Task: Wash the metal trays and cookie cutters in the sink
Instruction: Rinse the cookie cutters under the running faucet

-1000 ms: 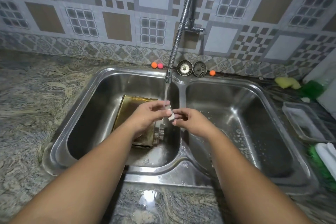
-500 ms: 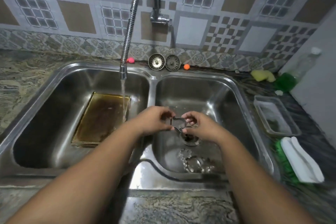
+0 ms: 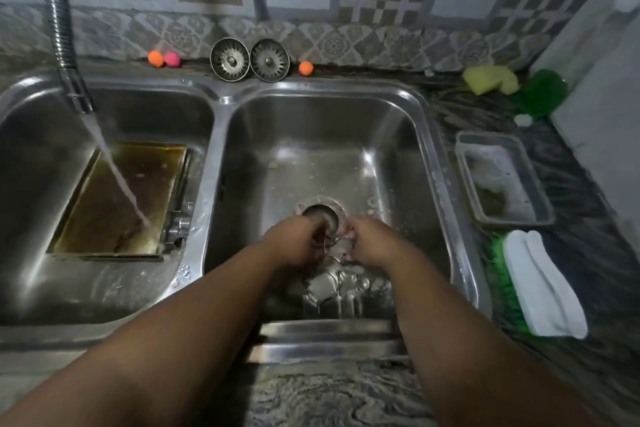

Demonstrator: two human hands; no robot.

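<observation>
Steel double sink (image 3: 221, 99) fills the view, set in a marbled stone counter (image 3: 332, 395). Both hands are low in the right basin (image 3: 398, 156), just near of the open drain (image 3: 321, 213). The left hand (image 3: 294, 243) and the right hand (image 3: 370, 243) face each other with fingers curled inward. Between their fingertips they hold one small cookie cutter (image 3: 333, 240), seen only as a thin metal outline. Motion blur hides exactly how each finger sits on it.

More cutters lie in a wet heap (image 3: 334, 282) on the basin floor, just near of the hands and partly under the wrists.

In the left basin (image 3: 31, 156), well apart from both hands, a brown-stained metal tray (image 3: 114, 204) lies flat. A coiled tap hose (image 3: 60, 28) hangs over the basin's far left, and its stream of water (image 3: 116, 173) slants down onto the tray. A small round metal piece (image 3: 179, 227) sits against the tray's right edge; I cannot tell what it is.

On the far ledge two metal strainers (image 3: 229, 59) stand side by side. An orange ball (image 3: 156, 58) and a pink ball (image 3: 172, 59) lie to their left, and another orange ball (image 3: 305, 68) lies to their right.

On the counter to the right lie a yellow sponge (image 3: 490, 80), a green bottle (image 3: 542, 94), a clear plastic tub (image 3: 502, 180) and a white brush (image 3: 545, 288) with green bristles.
</observation>
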